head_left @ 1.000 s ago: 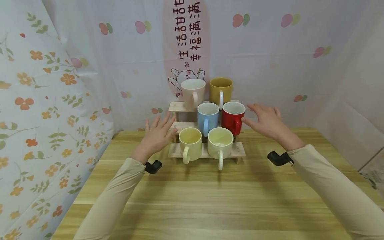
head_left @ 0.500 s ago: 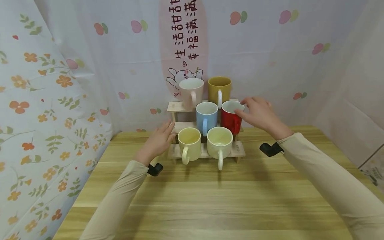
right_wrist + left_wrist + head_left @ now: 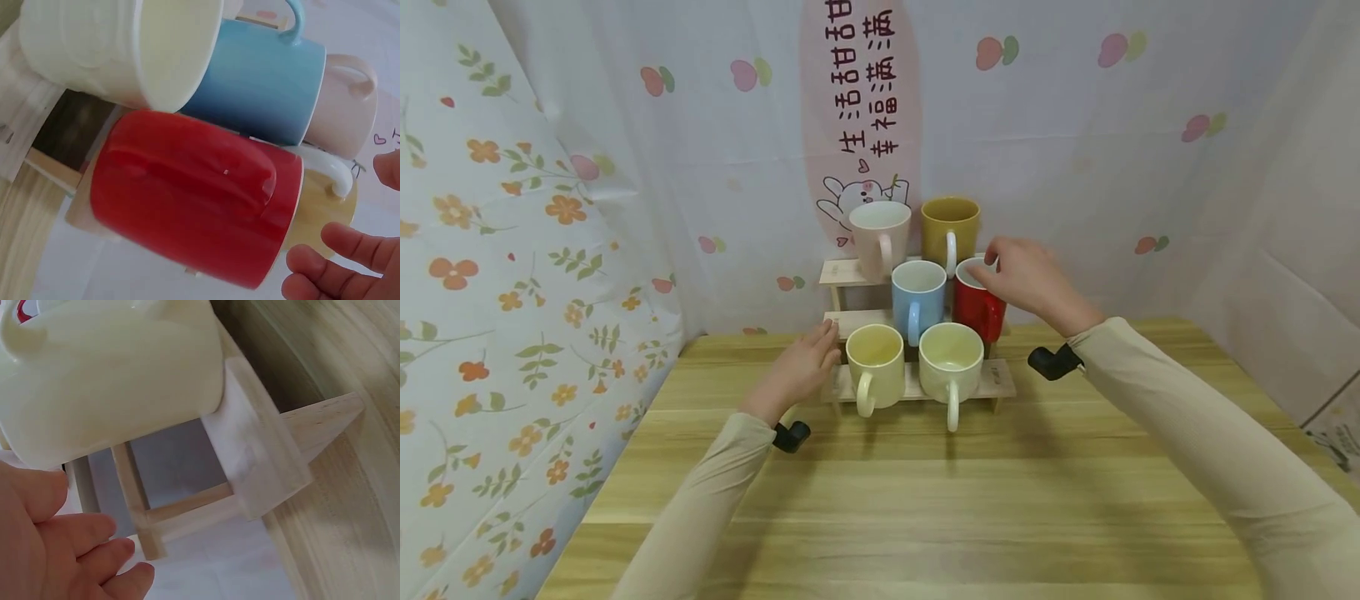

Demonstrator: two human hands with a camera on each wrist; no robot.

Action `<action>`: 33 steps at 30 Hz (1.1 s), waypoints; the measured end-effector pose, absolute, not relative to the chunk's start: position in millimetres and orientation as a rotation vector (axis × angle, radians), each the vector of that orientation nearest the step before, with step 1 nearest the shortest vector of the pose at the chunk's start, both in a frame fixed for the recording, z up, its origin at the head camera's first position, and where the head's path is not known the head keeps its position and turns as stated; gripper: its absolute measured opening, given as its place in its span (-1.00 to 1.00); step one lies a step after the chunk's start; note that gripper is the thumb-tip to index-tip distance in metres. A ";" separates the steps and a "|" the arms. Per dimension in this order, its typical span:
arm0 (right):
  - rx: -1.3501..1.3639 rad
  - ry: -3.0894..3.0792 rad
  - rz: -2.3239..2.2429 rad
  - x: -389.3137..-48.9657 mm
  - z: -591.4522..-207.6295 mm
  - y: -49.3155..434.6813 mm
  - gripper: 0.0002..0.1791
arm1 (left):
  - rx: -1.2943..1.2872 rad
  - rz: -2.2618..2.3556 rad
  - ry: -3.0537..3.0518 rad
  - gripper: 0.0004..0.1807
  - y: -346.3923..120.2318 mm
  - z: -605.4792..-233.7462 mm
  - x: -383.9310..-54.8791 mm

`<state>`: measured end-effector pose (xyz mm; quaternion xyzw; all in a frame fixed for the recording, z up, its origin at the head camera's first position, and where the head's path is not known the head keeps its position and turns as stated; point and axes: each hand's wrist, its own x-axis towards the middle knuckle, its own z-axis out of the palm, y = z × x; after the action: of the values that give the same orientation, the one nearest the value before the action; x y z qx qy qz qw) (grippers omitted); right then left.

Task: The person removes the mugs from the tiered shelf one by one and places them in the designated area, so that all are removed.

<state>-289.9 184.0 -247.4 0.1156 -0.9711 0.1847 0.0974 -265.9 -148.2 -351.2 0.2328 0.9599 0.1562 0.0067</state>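
Note:
A three-step wooden rack (image 3: 859,321) holds several mugs. My right hand (image 3: 1028,273) hovers over the rim of the red mug (image 3: 972,310) on the middle step. In the right wrist view its fingers (image 3: 350,244) are spread from the thumb, beyond the red mug's rim, near the mustard mug (image 3: 320,206) with the white handle. My left hand (image 3: 797,368) lies beside the rack's left end, fingers relaxed, left of the yellow mug (image 3: 887,377). The left wrist view has its fingertips (image 3: 128,547) right at the rack's side frame, with nothing held.
A blue mug (image 3: 917,292) stands left of the red one. The pink mug (image 3: 867,248) is on the top step, the pale green mug (image 3: 949,367) at front right. Under the rack is a wood-grain table (image 3: 910,517); a printed curtain (image 3: 715,150) hangs behind.
My right hand has moved left from beside the red mug to above its rim. The left hand's spread fingers have come together and lowered beside the rack. The mugs stay put.

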 end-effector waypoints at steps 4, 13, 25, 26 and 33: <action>0.305 -2.897 0.565 -295.9 -247.2 179.7 -0.49 | 0.724 0.483 2.988 -0.39 -146.9 -357.4 -267.1; 0.300 -2.936 0.545 -307.5 -250.1 171.7 -0.51 | 0.713 0.384 3.025 -0.40 -142.6 -364.5 -266.6; 0.246 -3.020 0.494 -322.0 -242.8 149.4 -0.45 | 0.684 0.394 3.089 -0.42 -146.9 -363.8 -262.1; 0.249 -3.023 0.497 -323.2 -242.6 147.9 -0.44 | 0.681 0.395 3.090 -0.42 -146.9 -363.8 -261.9; 0.244 -3.016 0.507 -331.5 -242.7 143.3 -0.42 | 0.683 0.380 3.093 -0.42 -145.7 -363.0 -260.5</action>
<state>-331.5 143.3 -242.7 0.0793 -0.9824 0.1652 0.0369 -260.5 -145.7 -363.0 0.2140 0.9693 0.1189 -0.0242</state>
